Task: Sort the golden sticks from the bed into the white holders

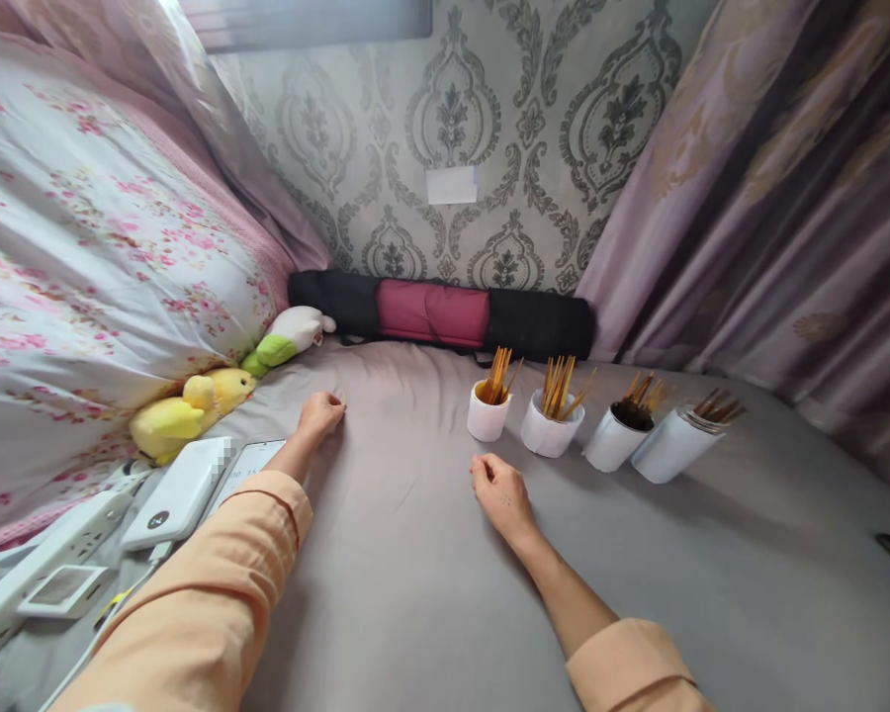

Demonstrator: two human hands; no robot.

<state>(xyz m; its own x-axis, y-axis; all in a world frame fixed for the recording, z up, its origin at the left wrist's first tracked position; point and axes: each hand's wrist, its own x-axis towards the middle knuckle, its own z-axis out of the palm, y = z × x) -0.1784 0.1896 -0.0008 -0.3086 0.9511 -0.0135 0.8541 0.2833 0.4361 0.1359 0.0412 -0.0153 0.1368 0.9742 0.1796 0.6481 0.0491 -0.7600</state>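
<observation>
My left hand [320, 413] rests on the grey sheet [415, 554] with its fingers curled under, nothing visible in it. Further right, my right hand [498, 491] lies knuckles up with the fingers also curled, a short way in front of the cups. Several white cups of wooden sticks stand in a row: the first cup [488, 413] and second cup [551, 425] with light sticks, the third cup [612, 438] and fourth cup [670, 445] with darker sticks, both leaning right. Neither hand touches a cup.
A black and maroon rolled bag [441, 313] lies against the patterned wall. Yellow and green plush toys [193, 400] sit by the floral bedding at left. A white power bank [179, 491], a phone [246, 465] and a power strip [37, 574] lie near my left elbow. Curtains hang at right.
</observation>
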